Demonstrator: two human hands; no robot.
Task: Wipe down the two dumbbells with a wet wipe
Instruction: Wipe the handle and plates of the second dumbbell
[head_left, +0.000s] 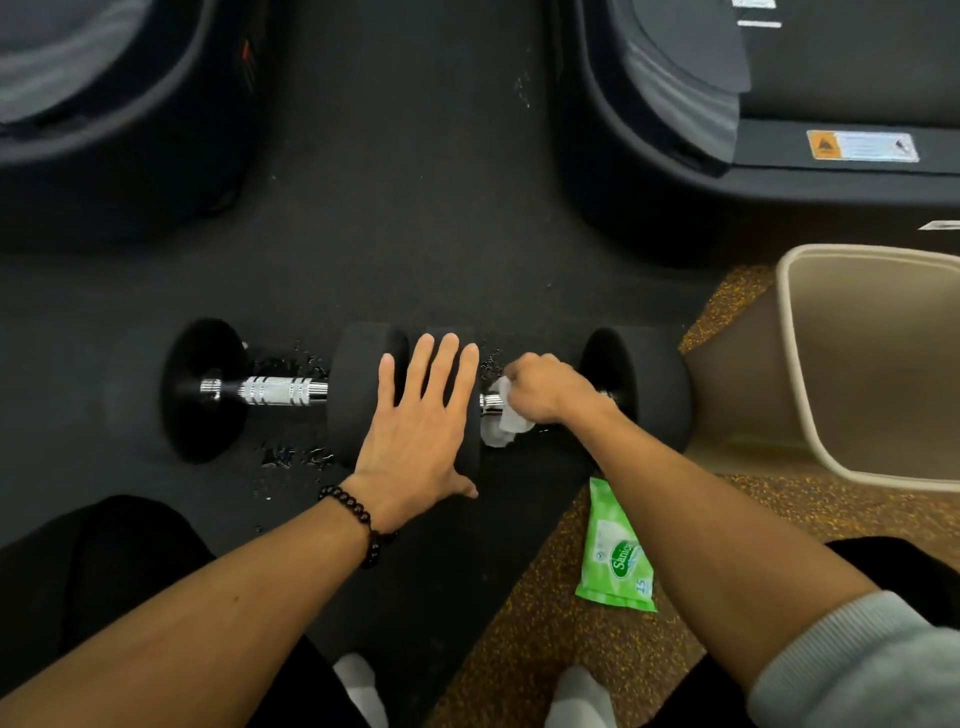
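Note:
Two black dumbbells with chrome handles lie end to end on the dark floor mat. The left dumbbell (275, 391) lies free, its handle bare. My left hand (415, 431) rests flat with straight fingers on the two heads where the dumbbells meet. My right hand (545, 387) grips a crumpled white wet wipe (506, 427) around the handle of the right dumbbell (639, 384), hiding most of that handle.
A green pack of wet wipes (615, 551) lies on the speckled floor under my right forearm. A beige bin (878, 364) lies tipped at the right. Dark gym machine bases (675, 130) stand beyond the dumbbells. Water drops (291, 457) dot the mat.

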